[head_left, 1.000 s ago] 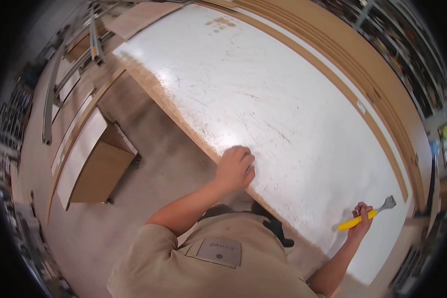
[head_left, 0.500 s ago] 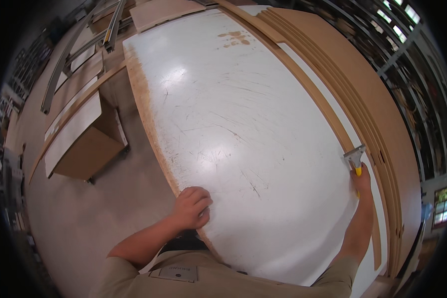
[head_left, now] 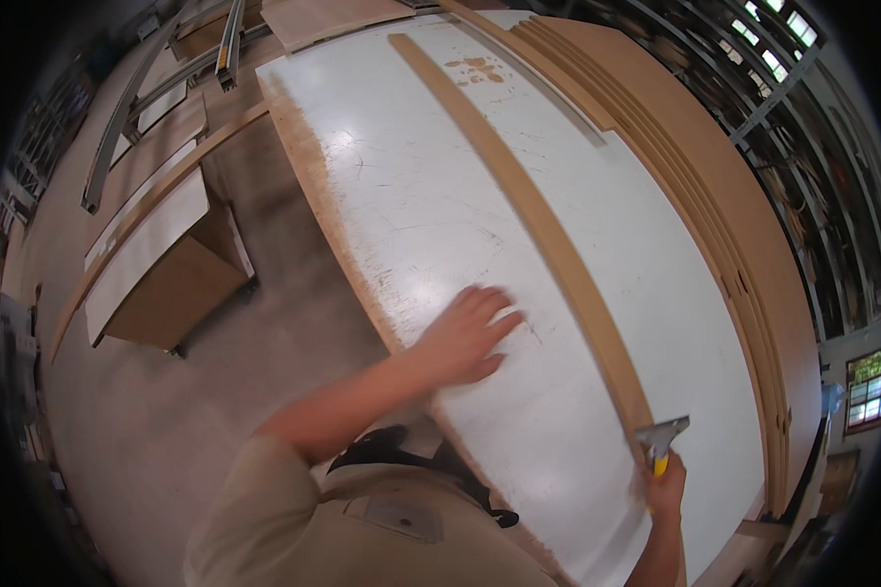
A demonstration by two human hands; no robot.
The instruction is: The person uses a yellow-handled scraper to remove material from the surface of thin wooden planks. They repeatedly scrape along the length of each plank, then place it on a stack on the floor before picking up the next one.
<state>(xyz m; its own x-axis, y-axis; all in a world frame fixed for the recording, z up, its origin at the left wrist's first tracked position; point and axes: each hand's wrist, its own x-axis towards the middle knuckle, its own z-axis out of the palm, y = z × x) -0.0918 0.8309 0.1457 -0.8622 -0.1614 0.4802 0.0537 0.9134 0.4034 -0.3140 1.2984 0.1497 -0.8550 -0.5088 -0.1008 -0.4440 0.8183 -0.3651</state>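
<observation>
In my right hand (head_left: pixel 668 486) is a scraper (head_left: pixel 664 432) with a wide metal blade and a yellow handle. Its blade overlaps a long, narrow brown strip of board (head_left: pixel 548 235) that lies lengthwise across the white-topped table (head_left: pixel 411 196); my right fingers are at the strip's near edge, and whether they also grip it is hidden. Over the left part of the tabletop is my left hand (head_left: pixel 468 338), slightly blurred, its fingers apart and nothing in it. It is short of the strip.
Several brown boards (head_left: pixel 695 166) are stacked along the table's right side, with another strip (head_left: pixel 529 59) beside them. A worn edge (head_left: pixel 313 186) bounds the table on the left. Beyond it, a box-like cabinet (head_left: pixel 181 284) stands on the floor under a long strip (head_left: pixel 157 201).
The brown strip has moved left from beside the stack to the table's middle. My right hand came nearer with the scraper; my left hand left the table edge and reached forward and right.
</observation>
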